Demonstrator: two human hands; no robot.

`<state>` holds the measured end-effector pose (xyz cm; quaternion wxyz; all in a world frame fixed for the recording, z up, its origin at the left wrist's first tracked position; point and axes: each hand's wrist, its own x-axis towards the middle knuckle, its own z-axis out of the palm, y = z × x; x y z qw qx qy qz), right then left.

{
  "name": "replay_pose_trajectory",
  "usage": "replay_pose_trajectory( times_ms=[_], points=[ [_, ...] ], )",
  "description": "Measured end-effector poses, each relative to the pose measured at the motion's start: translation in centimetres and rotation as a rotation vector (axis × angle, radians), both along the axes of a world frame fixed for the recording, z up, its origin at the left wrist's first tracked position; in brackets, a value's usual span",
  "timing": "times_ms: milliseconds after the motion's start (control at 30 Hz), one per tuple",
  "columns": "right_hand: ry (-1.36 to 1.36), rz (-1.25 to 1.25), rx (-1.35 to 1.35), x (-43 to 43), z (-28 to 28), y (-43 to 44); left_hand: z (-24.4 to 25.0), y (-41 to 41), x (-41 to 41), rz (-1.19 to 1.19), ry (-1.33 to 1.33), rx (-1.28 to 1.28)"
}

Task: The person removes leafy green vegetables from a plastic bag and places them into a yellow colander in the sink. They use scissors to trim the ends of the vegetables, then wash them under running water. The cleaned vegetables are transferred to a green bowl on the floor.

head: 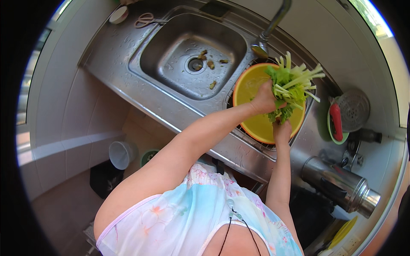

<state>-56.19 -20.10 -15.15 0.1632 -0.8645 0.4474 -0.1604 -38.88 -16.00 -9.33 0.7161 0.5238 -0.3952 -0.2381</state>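
Note:
A bunch of leafy celery (296, 81), its pale cut stalks fanned up and to the right, is held over a yellow basin (256, 126) with an orange rim. My left hand (265, 98) grips the bunch from the left, around its leaves. Lower down, my right hand (282, 132) is closed on the leafy end, its fingers partly hidden by the greens. The basin sits on a wire rack (230, 99) in the right-hand bay of the steel counter, and seems to hold some water.
Brown-green scraps (210, 64) lie around the drain of the left sink (153, 52). A faucet (262, 40) stands behind the basin. Scissors (145, 20) and a small white dish (118, 15) rest at the far left. A steel thermos (336, 184) and a green bowl (344, 138) are at the right.

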Motion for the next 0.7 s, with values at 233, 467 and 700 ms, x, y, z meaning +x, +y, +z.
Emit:
replay_pose_trajectory(
  times_ms=[233, 467, 700],
  points=[
    [-0.027, 0.006, -0.119, -1.5, -3.5, -3.3, 3.6, 7.0, 2.8, 0.163, -0.059, -0.138],
    [-0.358, 0.162, -0.042, 7.3, 7.2, 7.2, 7.5, 30.2, 8.2, 0.573, -0.400, -0.194],
    [-0.496, 0.769, -0.059, 19.2, 10.8, 31.0, -1.0, 58.7, 4.5, 0.934, -0.116, 0.066]
  ],
)
